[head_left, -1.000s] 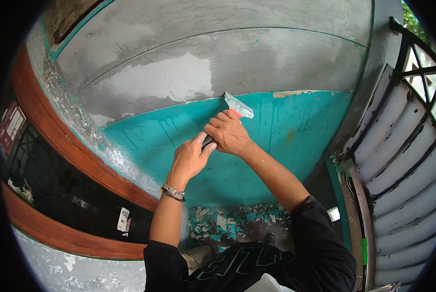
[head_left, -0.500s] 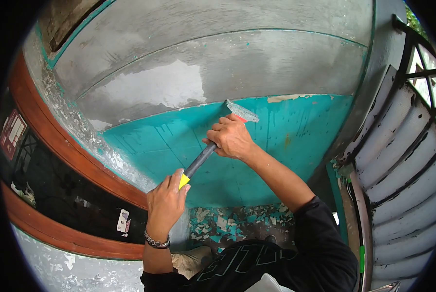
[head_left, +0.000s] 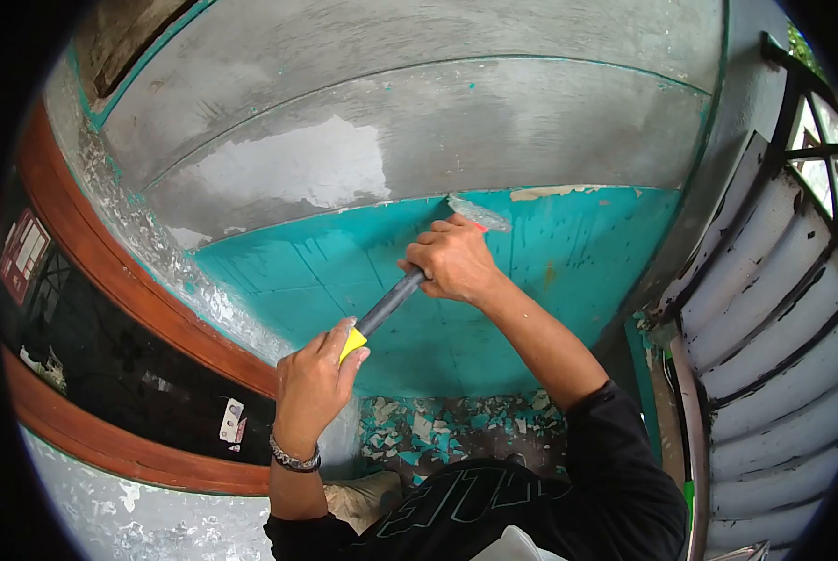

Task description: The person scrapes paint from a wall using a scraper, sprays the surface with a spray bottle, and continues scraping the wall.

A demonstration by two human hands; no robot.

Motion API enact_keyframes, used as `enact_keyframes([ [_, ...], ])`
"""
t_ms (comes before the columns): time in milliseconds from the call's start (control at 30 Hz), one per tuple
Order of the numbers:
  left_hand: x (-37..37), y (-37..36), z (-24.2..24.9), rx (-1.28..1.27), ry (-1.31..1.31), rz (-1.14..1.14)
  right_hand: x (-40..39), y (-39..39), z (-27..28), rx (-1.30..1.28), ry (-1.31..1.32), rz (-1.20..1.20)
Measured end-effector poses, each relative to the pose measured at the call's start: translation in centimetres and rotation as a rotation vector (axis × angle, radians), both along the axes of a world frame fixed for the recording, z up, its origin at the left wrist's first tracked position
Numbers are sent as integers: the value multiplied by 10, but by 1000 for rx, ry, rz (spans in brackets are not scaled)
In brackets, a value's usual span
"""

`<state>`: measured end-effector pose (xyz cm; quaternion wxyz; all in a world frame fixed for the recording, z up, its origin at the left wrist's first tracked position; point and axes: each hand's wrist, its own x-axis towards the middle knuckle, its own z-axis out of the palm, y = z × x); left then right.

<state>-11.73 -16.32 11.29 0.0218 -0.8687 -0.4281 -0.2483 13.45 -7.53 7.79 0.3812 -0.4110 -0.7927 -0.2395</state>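
Observation:
A long-handled paint scraper (head_left: 393, 305) slants up and to the right between my two hands. My right hand (head_left: 456, 262) is wrapped round it just below the blade. My left hand (head_left: 314, 377) grips the yellow butt end of the dark handle. The wide metal blade (head_left: 480, 213), smeared with pale residue, lies at the upper edge of the turquoise paint (head_left: 321, 271). That edge borders the bare grey wall (head_left: 494, 122) above. Whether the blade's edge digs under the paint cannot be made out.
Paint flakes (head_left: 428, 430) litter the floor below the wall. A brown wooden frame (head_left: 157, 299) with dark glass (head_left: 120, 346) runs along the left. To the right stands a metal gate (head_left: 765, 327) with black bars. A lighter patch (head_left: 297, 164) shows on the grey wall.
The scraper blade and my right hand have shifted slightly to the right along the paint edge. My left hand keeps its grip, slightly lower in view.

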Motion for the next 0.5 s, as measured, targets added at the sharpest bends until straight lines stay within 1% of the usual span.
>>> enact_keyframes([
  [67, 6, 3, 3, -9, -12, -55, 8, -4, -2, -8, 6, -15],
  [200, 17, 0, 6, -26, 23, -68, 19, -11, 0, -29, 26, -49],
  [367, 21, -4, 12, -22, 26, -60, 23, -12, 1, -24, 37, -32],
  [500, 24, -8, 6, -16, 20, -48, 26, -14, 3, -24, 16, -12],
])
